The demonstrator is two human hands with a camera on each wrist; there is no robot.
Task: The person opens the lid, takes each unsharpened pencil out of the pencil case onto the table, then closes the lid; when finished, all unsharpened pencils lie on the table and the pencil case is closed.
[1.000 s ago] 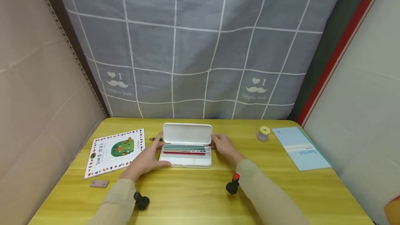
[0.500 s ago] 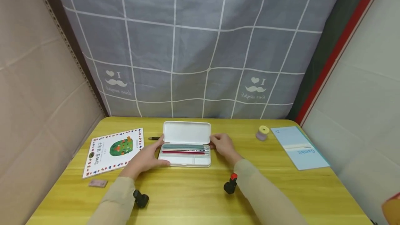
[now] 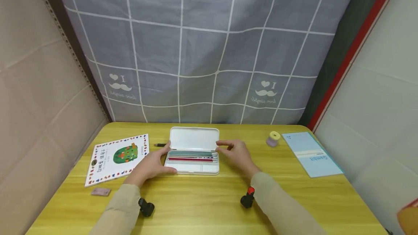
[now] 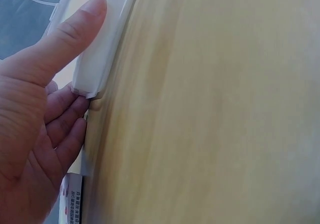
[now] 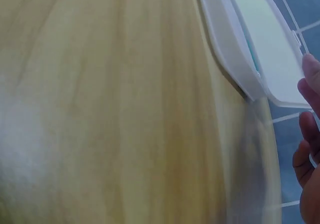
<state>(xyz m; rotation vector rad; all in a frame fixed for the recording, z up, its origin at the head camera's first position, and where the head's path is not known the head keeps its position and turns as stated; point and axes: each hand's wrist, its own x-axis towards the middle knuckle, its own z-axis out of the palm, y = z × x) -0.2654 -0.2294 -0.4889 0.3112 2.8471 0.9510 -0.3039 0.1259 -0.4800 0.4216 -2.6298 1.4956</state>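
Note:
A white pencil case (image 3: 184, 168) lies open on the table, its lid (image 3: 195, 137) raised at the back. Several pencils (image 3: 191, 159), dark red, silver and green, lie lengthwise inside. My left hand (image 3: 148, 166) grips the case's left end. In the left wrist view its thumb (image 4: 82, 21) lies over the white case (image 4: 97, 58), and the other fingers are curled at the end. At the lid's right edge, my right hand (image 3: 240, 155) has its fingertips touching or very close. The right wrist view has these fingers (image 5: 311, 68) beside the lid (image 5: 272, 48), the lower ones loosely bent.
A picture booklet (image 3: 119, 159) lies left, with a pinkish eraser-like block (image 3: 101, 191) in front of it. A black pen (image 3: 160, 144) pokes out behind my left hand. To the right are a yellow-and-lilac spool-like object (image 3: 273, 139) and a light-blue notebook (image 3: 311, 154).
My right hand has shifted from the case's right side near the hinge to the lid's right edge, its fingers straightening. The left hand keeps its hold on the case.

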